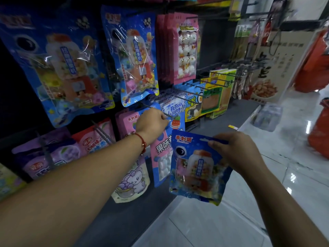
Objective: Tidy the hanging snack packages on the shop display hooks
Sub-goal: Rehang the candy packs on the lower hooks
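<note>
The right hand (236,150) pinches a blue pack (197,168) by its top, off the rack. The left hand (151,123) grips a hook (160,111), with pink packs (178,47) above and a blue-pink pack (161,157) hanging just behind.

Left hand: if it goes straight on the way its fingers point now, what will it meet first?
The left hand already pinches a hook. Straight on, up and right along it, it would probably first meet the white and blue packs hanging behind; depth is unclear.
</note>
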